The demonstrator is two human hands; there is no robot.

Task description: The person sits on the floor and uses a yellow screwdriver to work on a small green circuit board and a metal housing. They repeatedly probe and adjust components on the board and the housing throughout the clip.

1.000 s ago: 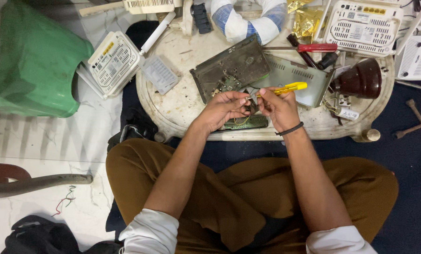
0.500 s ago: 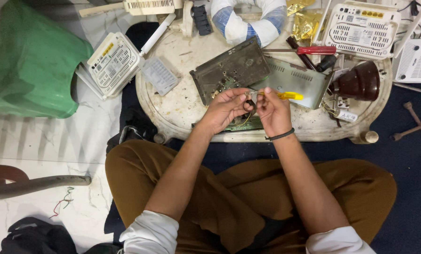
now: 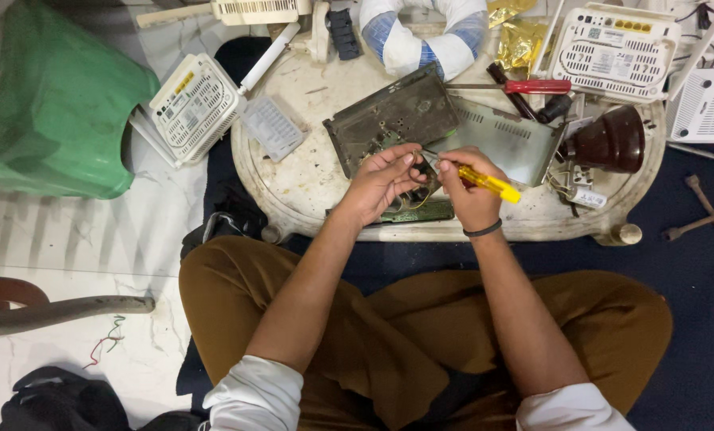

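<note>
Setting: a person sits cross-legged on the floor in brown trousers, bent over a low, round, off-white desk [image 3: 293, 179] crowded with electronics parts.
Left hand [image 3: 381, 185]: its grip is clenched, fingertips pinched on a small part at the near edge of the desk; the part is too small to tell what it is.
Right hand [image 3: 468, 195]: grasping a yellow-handled screwdriver [image 3: 491, 184], with the handle sticking out to the right past the knuckles and the tip pointing left towards the left hand's fingers. A dark band circles the wrist.
Green circuit board [image 3: 417, 211]: lies flat on the desk directly beneath both hands, mostly hidden by them.
Dark metal plate [image 3: 389, 120]: lies tilted just beyond the hands, touching a grey perforated metal cover [image 3: 508, 140] on its right.
Red-handled screwdriver [image 3: 528, 85]: lies on the desk beyond the grey cover, well apart from the hands.
Brown dome-shaped object [image 3: 612, 140]: rests at the right side of the desk.
White router [image 3: 193, 108]: leans off the desk's left edge, with a small grey ribbed panel [image 3: 273, 128] beside it.
Second white router [image 3: 616, 52]: sits at the far right corner of the desk.
Green plastic stool [image 3: 49, 104]: stands on the floor to the left.
Blue-and-white ring [image 3: 421, 36]: lies at the far edge of the desk.
</note>
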